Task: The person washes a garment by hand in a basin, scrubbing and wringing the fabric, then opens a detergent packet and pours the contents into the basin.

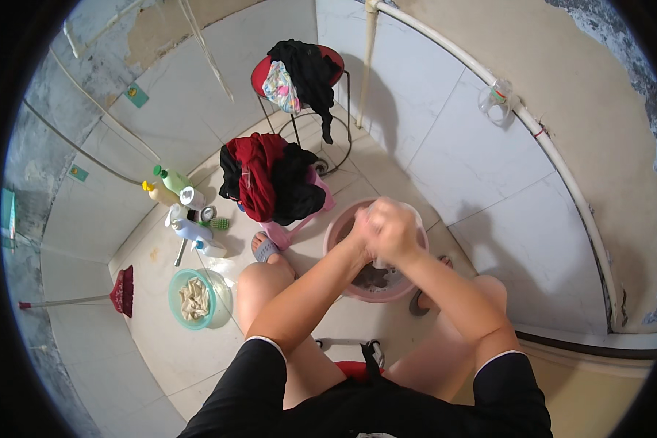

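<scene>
Far to the left a red broom [117, 292] lies on the pale tiled floor [168, 350], its handle pointing towards the wall. Next along sits a green basin [193, 299] with a crumpled cream cloth inside it, and behind that a cluster of bottles [175, 191], green, yellow and white, stands against the wall. A pink basin [299, 223] heaped with red and black clothes [270, 179] comes next, with a red stool [299, 69] behind it draped in dark and patterned garments.

The person sits low with bare knees apart, a sandalled foot showing beside the heaped basin. Between the knees stands a pink washbasin [343, 226] holding dark water and something dark at the bottom. Directly over it the left hand [363, 230] and right hand [396, 232] are pressed tight together, fists closed around a pale, whitish cloth [409, 213] that bunches out above and beneath the knuckles. The cloth is held above the water, right between both palms.

To the right, a white pipe [562, 168] curves down the wall.
</scene>
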The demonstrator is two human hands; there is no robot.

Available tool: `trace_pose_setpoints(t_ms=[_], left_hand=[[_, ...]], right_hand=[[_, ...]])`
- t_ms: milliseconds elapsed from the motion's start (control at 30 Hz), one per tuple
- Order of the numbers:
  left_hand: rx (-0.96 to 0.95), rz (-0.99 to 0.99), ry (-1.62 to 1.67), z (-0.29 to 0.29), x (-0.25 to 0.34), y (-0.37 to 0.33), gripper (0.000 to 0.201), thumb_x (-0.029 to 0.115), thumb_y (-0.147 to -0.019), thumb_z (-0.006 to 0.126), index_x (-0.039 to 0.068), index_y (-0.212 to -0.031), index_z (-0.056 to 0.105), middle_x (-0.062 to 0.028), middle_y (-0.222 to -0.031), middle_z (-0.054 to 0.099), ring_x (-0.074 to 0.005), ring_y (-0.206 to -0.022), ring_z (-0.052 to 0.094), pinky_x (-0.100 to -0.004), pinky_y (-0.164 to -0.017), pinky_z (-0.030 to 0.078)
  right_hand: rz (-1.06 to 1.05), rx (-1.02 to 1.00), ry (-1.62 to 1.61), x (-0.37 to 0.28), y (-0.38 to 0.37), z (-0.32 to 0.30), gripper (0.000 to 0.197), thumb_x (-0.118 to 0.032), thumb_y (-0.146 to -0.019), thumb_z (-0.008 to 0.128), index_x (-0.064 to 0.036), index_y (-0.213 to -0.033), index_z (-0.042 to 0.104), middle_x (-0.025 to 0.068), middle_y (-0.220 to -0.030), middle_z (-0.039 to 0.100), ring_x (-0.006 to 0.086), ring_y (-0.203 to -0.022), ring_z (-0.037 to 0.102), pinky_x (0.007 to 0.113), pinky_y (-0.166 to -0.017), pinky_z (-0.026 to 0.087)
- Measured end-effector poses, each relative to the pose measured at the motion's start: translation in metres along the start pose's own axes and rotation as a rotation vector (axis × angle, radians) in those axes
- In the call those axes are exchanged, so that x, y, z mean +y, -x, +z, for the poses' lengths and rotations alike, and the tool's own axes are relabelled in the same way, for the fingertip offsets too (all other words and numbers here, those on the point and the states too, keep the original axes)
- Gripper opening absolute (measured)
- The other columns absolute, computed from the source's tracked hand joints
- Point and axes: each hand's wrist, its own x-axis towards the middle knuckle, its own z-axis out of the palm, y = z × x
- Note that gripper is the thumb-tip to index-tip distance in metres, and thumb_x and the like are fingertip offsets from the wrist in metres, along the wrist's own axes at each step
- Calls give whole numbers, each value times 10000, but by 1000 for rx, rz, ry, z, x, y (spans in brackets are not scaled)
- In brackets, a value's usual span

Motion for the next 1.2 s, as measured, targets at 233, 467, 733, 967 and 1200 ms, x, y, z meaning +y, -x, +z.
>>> trace_pose_setpoints(t_ms=[233,467,733,967,1200], left_hand=[[434,111,-337,11,11,14,341,293,-973,394,20,-923,593,-97,-824,610,-208,-726,609,-341,-619,517],[352,12,-693,54,22,16,297,239,-957,447,-15,-917,596,-109,-806,618,-213,-684,599,-378,-600,519],[418,57,-319,44,22,7,381,315,-986,422,-25,-1010,593,-125,-879,635,-232,-716,618,-377,-677,530],[453,-46,-732,72,17,33,321,281,-960,470,-1,-972,622,-70,-867,613,-164,-733,563,-296,-685,472],[457,32,-482,43,51,25,446,390,-943,522,-47,-914,605,-149,-884,637,-222,-761,621,-371,-676,522]], right_hand=[[-146,163,-73,-8,-5,1,256,-113,-756,699,-79,-568,529,90,-613,506,299,-513,526,378,-457,397],[525,216,21,76,-4,-27,392,-284,-860,641,-29,-594,507,110,-524,472,212,-441,437,361,-443,343],[450,165,-340,24,-5,-27,318,-275,-848,644,-55,-645,537,48,-652,547,146,-614,524,280,-593,425],[797,37,-70,61,-13,-29,412,-332,-873,626,-55,-584,528,79,-639,566,169,-508,503,324,-502,409],[1182,71,-796,85,-18,-96,426,-464,-886,599,-57,-761,584,-10,-637,528,81,-466,455,251,-412,356]])
